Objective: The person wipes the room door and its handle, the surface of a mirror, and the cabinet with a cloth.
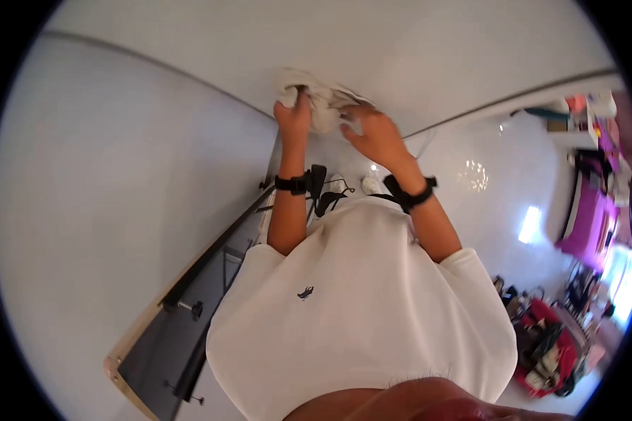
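A crumpled cream cloth point(323, 105) is bunched in front of me at the upper middle, against a pale surface. My left hand point(294, 116) is closed on the cloth's left part, thumb over a fold. On the cloth's right side is my right hand point(376, 133), slightly blurred, with its thumb apart from the fingers. Its fingertips reach the cloth's right edge, and whether they grip it cannot be made out. Each wrist wears a black strap.
A framed panel point(182, 302) with black legs and knobs leans at my lower left. Farther right are a purple-covered bed point(588, 221), a red container point(555, 351) heaped with clothes, and a white shelf point(576, 138). My shoes point(371, 185) stand on the glossy floor.
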Motion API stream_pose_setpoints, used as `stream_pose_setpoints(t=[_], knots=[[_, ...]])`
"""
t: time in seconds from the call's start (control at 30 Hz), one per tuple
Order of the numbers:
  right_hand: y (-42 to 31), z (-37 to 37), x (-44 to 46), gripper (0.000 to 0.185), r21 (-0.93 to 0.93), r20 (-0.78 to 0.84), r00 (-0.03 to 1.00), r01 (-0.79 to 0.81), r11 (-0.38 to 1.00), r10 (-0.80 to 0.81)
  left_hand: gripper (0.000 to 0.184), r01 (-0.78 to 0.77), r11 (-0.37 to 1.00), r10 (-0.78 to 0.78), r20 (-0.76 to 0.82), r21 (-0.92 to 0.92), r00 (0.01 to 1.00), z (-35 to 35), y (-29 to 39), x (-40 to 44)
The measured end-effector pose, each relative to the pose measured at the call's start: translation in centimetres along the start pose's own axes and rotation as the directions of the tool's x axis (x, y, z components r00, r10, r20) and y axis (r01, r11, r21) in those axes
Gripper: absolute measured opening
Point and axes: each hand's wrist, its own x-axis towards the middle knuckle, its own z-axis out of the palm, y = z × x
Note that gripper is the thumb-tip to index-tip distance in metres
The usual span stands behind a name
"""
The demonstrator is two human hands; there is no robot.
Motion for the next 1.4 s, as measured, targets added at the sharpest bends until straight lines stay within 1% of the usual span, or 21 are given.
stream_pose_setpoints(t=[0.1,0.17,0.2,0.23,0.27,0.3,0.4,0.47,0.6,0.7,0.73,0.77,0.83,0.9,0.97,1.03,1.07,1.13,1.27,1.33,1.4], knots=[[-5.7,-6.9,-1.3,0.031,-0.171,-0.352,0.892,0.237,0.956,-0.284,0.036,-0.332,0.909,0.232,-0.355,-0.253,0.906,-2.9,2.7,5.3],[-6.7,-11.0,-3.5,0.034,-0.522,-0.541,0.737,0.084,0.849,-0.406,0.044,-0.486,0.777,0.243,-0.521,-0.4,0.818,-4.7,6.6,8.5],[-5.3,-12.7,-3.8,0.044,-0.572,-0.653,0.563,0.072,0.817,-0.507,0.045,-0.518,0.735,0.218,-0.571,-0.438,0.792,-5.6,7.7,9.9],[-4.2,-14.9,-3.9,0.051,-0.594,-0.68,0.473,0.092,0.799,-0.56,0.045,-0.523,0.732,0.212,-0.584,-0.436,0.783,-6.3,7.5,11.7],[-3.8,-16.8,-3.6,0.059,-0.616,-0.701,0.376,0.108,0.78,-0.605,0.041,-0.575,0.787,0.332,-0.631,-0.225,0.701,-7.0,7.1,13.6],[-3.9,-17.8,-3.2,0.065,-0.586,-0.728,0.381,0.086,0.806,-0.57,0.037,-0.597,0.802,0.456,-0.643,-0.003,0.616,-7.3,6.8,15.0],[-2.8,-17.9,-1.0,0.073,-0.473,-0.79,0.392,0.097,0.876,-0.471,0.033,-0.484,0.87,0.402,-0.698,0.091,0.593,-7.7,4.0,17.6],[-1.6,-16.7,0.6,0.071,-0.269,-0.85,0.426,0.154,0.951,-0.31,0.034,-0.455,0.89,0.317,-0.73,0.009,0.606,-8.5,0.8,19.2],[-0.6,-16.6,1.0,0.073,-0.238,-0.847,0.423,0.242,0.941,-0.323,0.033,-0.121,0.981,-0.048,-0.794,-0.151,0.606,-10.8,-11.7,22.9],[0.3,-16.0,1.1,0.071,-0.237,-0.886,0.354,0.209,0.949,-0.299,0.045,0.488,0.752,-0.653,-0.6,-0.443,0.461,-10.7,-15.8,21.4],[2.3,-16.4,0.5,0.071,-0.226,-0.889,0.348,0.237,0.945,-0.3,0.046,0.598,0.722,-0.427,-0.455,0.348,0.781,-9.4,-22.5,19.0],[1.2,-16.6,1.4,0.071,-0.384,-0.871,0.257,0.172,0.907,-0.418,0.046,0.197,0.343,-0.366,-0.062,0.919,0.928,-9.0,-27.4,17.4],[2.3,-16.8,1.5,0.07,-0.38,-0.873,0.252,0.185,0.906,-0.418,0.038,0.257,0.34,-0.39,-0.113,0.905,0.914,-4.5,-26.7,12.7],[3.2,-16.2,0.8,0.067,-0.206,-0.91,0.285,0.319,0.925,-0.301,0.037,0.705,0.54,-0.713,-0.195,0.46,0.674,-1.6,-26.7,8.8],[2.2,-16.4,0.9,0.065,-0.238,-0.905,0.278,0.295,0.925,-0.322,0.036,0.928,0.346,-0.938,-0.018,-0.139,0.347,1.8,-26.9,4.4],[1.8,-16.2,1.0,0.064,-0.232,-0.907,0.278,0.297,0.926,-0.316,0.034,0.946,0.189,-0.976,0.058,-0.262,0.211,6.2,-21.6,-0.5],[1.5,-16.1,1.1,0.064,-0.248,-0.906,0.274,0.273,0.93,-0.322,0.034,0.955,0.179,-0.977,0.071,-0.238,0.2,7.4,-22.4,-2.3],[1.1,-16.0,1.3,0.063,-0.22,-0.91,0.268,0.335,0.916,-0.316,0.043,0.938,0.17,-0.852,0.524,0.301,-0.014,9.0,-25.5,-5.3],[0.0,-15.6,1.6,0.052,-0.283,-0.894,0.264,0.294,0.913,-0.362,0.048,0.905,0.116,-0.746,0.637,0.409,-0.192,12.0,-25.9,-9.2],[0.5,-15.5,2.1,0.053,-0.274,-0.895,0.267,0.299,0.914,-0.356,0.055,0.901,0.219,-0.544,0.813,0.375,-0.206,12.2,-24.9,-10.4],[1.8,-16.7,1.7,0.055,-0.475,-0.807,0.333,0.124,0.871,-0.487,0.06,0.844,0.219,-0.655,0.714,0.49,-0.245,12.8,-21.4,-10.6]])
